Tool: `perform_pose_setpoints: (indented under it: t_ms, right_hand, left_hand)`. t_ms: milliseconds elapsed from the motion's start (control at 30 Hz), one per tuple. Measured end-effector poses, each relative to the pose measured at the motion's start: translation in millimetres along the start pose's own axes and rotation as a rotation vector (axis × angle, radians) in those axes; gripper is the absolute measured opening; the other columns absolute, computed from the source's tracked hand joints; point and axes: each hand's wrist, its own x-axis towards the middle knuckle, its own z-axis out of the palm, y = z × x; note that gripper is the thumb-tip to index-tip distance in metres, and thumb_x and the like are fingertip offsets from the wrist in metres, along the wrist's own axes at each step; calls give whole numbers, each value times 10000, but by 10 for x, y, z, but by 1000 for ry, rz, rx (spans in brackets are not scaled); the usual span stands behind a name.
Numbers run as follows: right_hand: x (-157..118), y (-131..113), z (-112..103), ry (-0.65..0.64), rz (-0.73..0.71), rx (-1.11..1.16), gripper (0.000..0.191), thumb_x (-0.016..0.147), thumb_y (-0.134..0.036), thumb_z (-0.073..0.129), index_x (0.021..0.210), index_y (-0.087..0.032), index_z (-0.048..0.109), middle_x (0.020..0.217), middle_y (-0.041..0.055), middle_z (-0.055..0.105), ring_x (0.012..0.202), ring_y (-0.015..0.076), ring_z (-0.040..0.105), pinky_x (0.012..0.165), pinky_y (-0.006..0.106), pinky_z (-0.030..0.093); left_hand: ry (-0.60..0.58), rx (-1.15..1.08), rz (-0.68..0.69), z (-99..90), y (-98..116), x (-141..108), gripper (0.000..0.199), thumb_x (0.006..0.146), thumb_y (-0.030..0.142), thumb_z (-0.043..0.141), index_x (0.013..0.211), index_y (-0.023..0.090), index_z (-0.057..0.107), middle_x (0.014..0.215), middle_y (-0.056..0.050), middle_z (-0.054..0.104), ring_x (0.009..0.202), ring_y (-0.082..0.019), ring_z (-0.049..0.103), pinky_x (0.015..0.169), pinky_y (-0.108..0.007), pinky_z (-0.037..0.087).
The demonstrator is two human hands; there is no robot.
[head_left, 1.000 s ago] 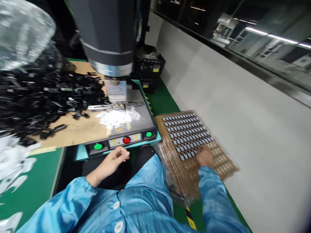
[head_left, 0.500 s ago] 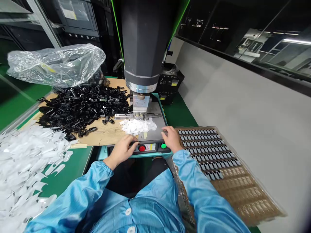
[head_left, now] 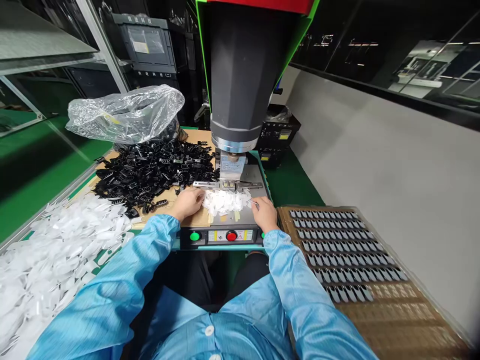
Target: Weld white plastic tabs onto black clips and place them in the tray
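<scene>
Small white pieces (head_left: 225, 202) lie heaped on the machine's grey base plate, under the black press head (head_left: 238, 85). My left hand (head_left: 188, 202) is at the left edge of that heap, its fingers curled together; what they hold, if anything, is hidden. On the heap's right side, my right hand (head_left: 264, 214) pinches something thin, too small to make out. Behind the heap a metal fixture (head_left: 229, 184) sits below the press tool. A red button (head_left: 231, 235) and a green button (head_left: 194, 236) show on the front panel.
Black clips (head_left: 150, 170) are piled on cardboard at the left, with a clear plastic bag (head_left: 127, 117) behind. Many white pieces (head_left: 56, 250) cover the left table. A brown tray (head_left: 393, 305) with rows of grey parts stands at the right.
The view has shifted, so the scene sits farther right and slightly lower. My left hand has moved from the panel's front edge to the heap's left side; my right hand has closed beside the heap.
</scene>
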Motion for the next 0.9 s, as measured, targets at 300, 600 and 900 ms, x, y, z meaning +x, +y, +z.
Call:
perform_pose_setpoints:
  t_ms: [300,600,900]
  right_hand:
    - [-46,82,6,114,27,215,173,965,-295,537,1020,-228,687,978,64,691,823,215,640,809,340,537]
    - [104,-115,-119,209,-53,292,310,1057,-305,437,1252,-210,658,1207,132,702,1022,237,702,925,352,578]
    - [575,-627,100,78,-287,5,361,1095,-265,455,1275,-301,767,1291,69,750,1266,283,617,1096,428,508]
  left_hand:
    - [51,-78,-19,-47,43,10,271,979,210,562,1162,181,759,1080,-152,776,1023,-310,709,958,-433,549]
    - [199,-332,63,-194,271,100,331,1060,259,508,1325,201,698,1184,-107,718,1031,-231,698,933,-364,565]
    - [271,-346,154,118,459,446,262,1062,241,550,1182,219,783,1199,-102,795,1134,-250,719,1035,-424,572]
